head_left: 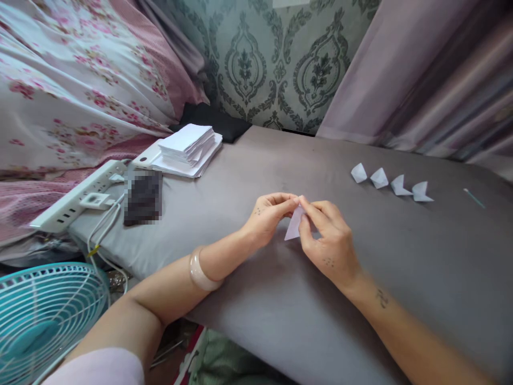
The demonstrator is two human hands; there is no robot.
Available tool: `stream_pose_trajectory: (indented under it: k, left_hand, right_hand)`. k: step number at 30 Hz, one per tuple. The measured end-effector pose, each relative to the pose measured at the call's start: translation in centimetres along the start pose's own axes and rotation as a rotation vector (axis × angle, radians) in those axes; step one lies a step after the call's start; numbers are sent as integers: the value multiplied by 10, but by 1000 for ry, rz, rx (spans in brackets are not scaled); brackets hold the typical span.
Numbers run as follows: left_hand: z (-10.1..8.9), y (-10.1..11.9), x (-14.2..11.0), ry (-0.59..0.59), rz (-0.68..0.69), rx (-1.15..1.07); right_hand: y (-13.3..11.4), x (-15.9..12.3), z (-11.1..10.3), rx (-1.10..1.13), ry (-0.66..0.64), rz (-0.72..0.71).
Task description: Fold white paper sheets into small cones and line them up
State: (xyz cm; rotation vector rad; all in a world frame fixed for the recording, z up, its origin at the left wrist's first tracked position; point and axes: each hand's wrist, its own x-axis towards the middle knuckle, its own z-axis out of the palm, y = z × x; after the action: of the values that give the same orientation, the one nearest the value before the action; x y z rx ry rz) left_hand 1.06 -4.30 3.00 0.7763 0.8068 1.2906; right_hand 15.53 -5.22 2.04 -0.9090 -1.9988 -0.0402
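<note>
Between my two hands is a small piece of folded white paper (294, 226), its pointed corner hanging down toward the grey surface. My left hand (269, 215) pinches the paper's upper tip between thumb and forefinger. From the other side, my right hand (329, 235) grips the same piece, thumb and forefinger closed on its edge. The fingers hide part of the paper. To the right, several folded paper pieces (379, 178) stand in a row on the grey cover.
A stack of white paper (188, 147) lies at the back left, near a dark pillow (216, 120). A power strip (80, 198) with cables, a blurred dark object (142, 198) and a blue fan (48, 321) are at left. A thin stick (475, 198) lies far right on the grey-covered surface (420, 267).
</note>
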Motion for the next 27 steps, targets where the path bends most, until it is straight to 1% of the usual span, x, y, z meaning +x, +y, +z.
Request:
stream_pose_trajectory:
  k: [3, 6, 8, 10, 12, 13, 15, 17, 18, 19, 21, 23, 25, 27]
  left_hand:
    - [0, -1, 0, -26, -24, -26]
    - [-1, -2, 2, -31, -47, -47]
    - [-1, -3, 5, -26, -70, -70]
    - [-1, -4, 7, -18, -105, -95]
    - [-2, -4, 7, -15, -133, -98]
    - [-2, -3, 7, -20, -140, -92]
    - [-2, -2, 6, -33, -139, -77]
    - [-2, -2, 5, -33, -132, -68]
    - [-2, -2, 4, -25, -125, -62]
    - [-2, -2, 4, -17, -115, -54]
    - [-1, -2, 3, -11, -101, -36]
    - [-1, -3, 3, -8, -100, -19]
    - [-1, -4, 3, 0, -99, -2]
    - [0, -4, 2, 21, -80, 17]
  right_hand:
    - [3, -2, 0, -119, -22, -51]
    - [2, -2, -1, -206, -56, -47]
    - [0, -2, -2, -194, -76, -20]
    - [-1, 0, -4, -88, -85, 31]
    - [-2, 3, -6, 114, -93, 150]
    - [-2, 5, -7, 242, -92, 255]
    - [0, 9, -7, 510, -83, 537]
    - [1, 12, -6, 719, -61, 803]
    - [1, 13, -5, 788, -53, 891]
    - [2, 14, -4, 830, -51, 946]
    - [1, 15, -2, 857, -50, 987]
    - [0, 15, -1, 839, -54, 991]
    - [-1, 15, -2, 793, -65, 977]
    - [-1, 14, -4, 712, -94, 930]
